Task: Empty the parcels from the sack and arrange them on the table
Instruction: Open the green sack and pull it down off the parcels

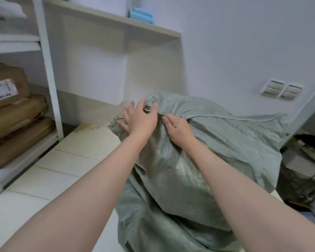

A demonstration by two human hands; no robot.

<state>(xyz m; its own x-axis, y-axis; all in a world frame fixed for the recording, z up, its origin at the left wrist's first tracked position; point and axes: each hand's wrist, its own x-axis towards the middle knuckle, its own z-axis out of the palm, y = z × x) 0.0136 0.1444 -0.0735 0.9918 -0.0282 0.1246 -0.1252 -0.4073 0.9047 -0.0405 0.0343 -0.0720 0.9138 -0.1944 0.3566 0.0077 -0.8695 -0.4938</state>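
A big grey-green woven sack (216, 142) lies bulging on the pale table (71, 160), filling its right half. The sack's far end has a stitched hem running to the right. My left hand (140, 119) grips a bunched corner of that far end, fingers curled round the fabric. My right hand (176, 128) sits just beside it and pinches the sack's cloth near the hem. No parcel from inside the sack shows; the fabric hides its contents.
A white shelf rack (47, 73) at the left holds several stacked brown paper parcels (16, 120). A beige shelf unit (116, 26) stands behind the table, with blue items on top. Wall switches (280, 90) and floor clutter lie to the right.
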